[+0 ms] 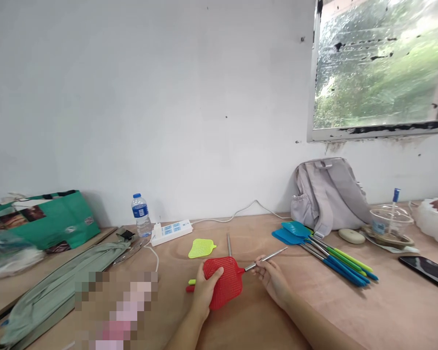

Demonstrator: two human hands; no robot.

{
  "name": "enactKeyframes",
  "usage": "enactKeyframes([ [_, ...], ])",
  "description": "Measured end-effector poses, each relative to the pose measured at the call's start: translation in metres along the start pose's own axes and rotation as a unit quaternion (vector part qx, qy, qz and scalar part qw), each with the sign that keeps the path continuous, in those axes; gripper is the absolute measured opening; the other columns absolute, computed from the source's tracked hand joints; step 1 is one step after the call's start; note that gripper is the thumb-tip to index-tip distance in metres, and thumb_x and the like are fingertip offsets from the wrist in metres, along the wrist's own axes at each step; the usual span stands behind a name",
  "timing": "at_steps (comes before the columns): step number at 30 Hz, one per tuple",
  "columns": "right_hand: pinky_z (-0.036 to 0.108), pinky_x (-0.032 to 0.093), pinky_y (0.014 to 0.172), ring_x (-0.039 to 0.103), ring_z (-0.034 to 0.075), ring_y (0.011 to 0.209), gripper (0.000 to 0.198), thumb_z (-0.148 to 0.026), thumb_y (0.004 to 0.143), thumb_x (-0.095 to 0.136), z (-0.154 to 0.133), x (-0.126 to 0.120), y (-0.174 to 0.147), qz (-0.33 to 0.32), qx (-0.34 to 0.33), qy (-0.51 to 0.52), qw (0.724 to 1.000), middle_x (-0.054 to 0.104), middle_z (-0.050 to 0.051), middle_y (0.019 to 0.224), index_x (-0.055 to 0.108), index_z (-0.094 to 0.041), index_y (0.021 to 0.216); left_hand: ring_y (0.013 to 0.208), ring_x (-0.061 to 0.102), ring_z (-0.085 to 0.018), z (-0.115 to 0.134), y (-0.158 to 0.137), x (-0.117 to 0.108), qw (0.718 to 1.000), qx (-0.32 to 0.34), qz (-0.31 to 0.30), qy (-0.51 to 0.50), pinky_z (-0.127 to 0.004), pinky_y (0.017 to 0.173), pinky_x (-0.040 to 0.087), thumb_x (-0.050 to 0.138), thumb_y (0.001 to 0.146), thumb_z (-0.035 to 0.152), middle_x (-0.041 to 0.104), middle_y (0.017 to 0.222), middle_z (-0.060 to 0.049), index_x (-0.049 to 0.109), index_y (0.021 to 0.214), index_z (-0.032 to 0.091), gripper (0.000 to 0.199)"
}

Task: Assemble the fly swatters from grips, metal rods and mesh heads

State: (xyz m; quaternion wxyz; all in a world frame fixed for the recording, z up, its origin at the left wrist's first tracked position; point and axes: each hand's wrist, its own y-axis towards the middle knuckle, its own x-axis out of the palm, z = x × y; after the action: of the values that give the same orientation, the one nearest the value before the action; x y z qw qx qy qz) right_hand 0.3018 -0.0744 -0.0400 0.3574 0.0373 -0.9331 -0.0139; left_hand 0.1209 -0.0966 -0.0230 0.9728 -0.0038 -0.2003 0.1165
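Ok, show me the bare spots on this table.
Bare wood lies between the red swatter head and the assembled swatters, and in front, toward the phone. Crowded: the backpack corner and the left side, by the green bag.
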Motion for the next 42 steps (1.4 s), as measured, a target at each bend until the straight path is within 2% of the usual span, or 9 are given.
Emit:
enactKeyframes([
  [8,0.027,0.045,0.058,0.058,0.015,0.058,0.024,-0.027,0.052,0.075,-0.0003,0.0017,-0.0017,0.022,-0.012,-0.031,0.999,0.059,-0.001,0.062,0.056,-0.018,0.064,0.071,0.064,-0.017,-0.0014,-0.0011,0.001,0.999,-0.041,0.013,-0.02,-0.028,0.068,0.052,0.073,0.058,0.018,0.065,0.081,-0.006,0.052,0.087,0.016,0.036],
  [16,0.025,0.044,0.057,0.057,0.013,0.055,0.024,-0.028,0.054,0.075,0.0003,0.0005,0.0,0.014,-0.011,-0.032,0.999,0.058,-0.003,0.06,0.056,-0.018,0.066,0.071,0.064,-0.017,-0.0033,-0.0025,0.0017,0.998,-0.052,0.009,-0.022,-0.028,0.067,0.052,0.073,0.058,0.021,0.066,0.078,-0.005,0.053,0.082,0.016,0.032],
  [25,0.025,0.044,0.059,0.058,0.012,0.056,0.027,-0.028,0.051,0.076,-0.0041,0.0045,-0.004,0.002,-0.038,-0.046,0.998,0.059,-0.004,0.06,0.056,-0.019,0.065,0.072,0.064,-0.018,-0.005,-0.0022,0.0021,0.999,-0.028,0.014,-0.01,-0.029,0.066,0.052,0.074,0.056,0.023,0.065,0.072,-0.004,0.054,0.082,0.016,0.034],
  [30,0.025,0.044,0.061,0.058,0.012,0.056,0.025,-0.031,0.055,0.074,-0.0011,0.0027,-0.0025,0.0,-0.05,-0.053,0.997,0.061,-0.003,0.061,0.057,-0.019,0.068,0.069,0.063,-0.016,-0.0052,-0.0016,0.0024,1.0,-0.003,0.015,-0.003,-0.027,0.066,0.051,0.073,0.057,0.021,0.065,0.076,-0.004,0.053,0.091,0.016,0.04],
  [37,0.026,0.044,0.058,0.059,0.013,0.055,0.029,-0.033,0.053,0.076,-0.001,0.0053,-0.0024,0.022,-0.057,-0.063,0.996,0.061,-0.003,0.058,0.055,-0.018,0.067,0.071,0.063,-0.016,-0.006,0.0,0.002,1.0,0.009,0.026,0.006,-0.026,0.064,0.051,0.071,0.06,0.02,0.066,0.08,-0.006,0.055,0.081,0.016,0.026],
  [42,0.026,0.044,0.058,0.058,0.013,0.053,0.032,-0.036,0.052,0.075,-0.0005,0.0052,-0.0034,-0.008,-0.048,-0.062,0.997,0.059,-0.003,0.055,0.049,-0.019,0.06,0.067,0.063,-0.015,-0.0005,-0.0033,0.0013,0.999,0.01,0.029,0.009,-0.026,0.064,0.051,0.071,0.06,0.021,0.066,0.079,-0.005,0.056,0.082,0.015,0.027],
])
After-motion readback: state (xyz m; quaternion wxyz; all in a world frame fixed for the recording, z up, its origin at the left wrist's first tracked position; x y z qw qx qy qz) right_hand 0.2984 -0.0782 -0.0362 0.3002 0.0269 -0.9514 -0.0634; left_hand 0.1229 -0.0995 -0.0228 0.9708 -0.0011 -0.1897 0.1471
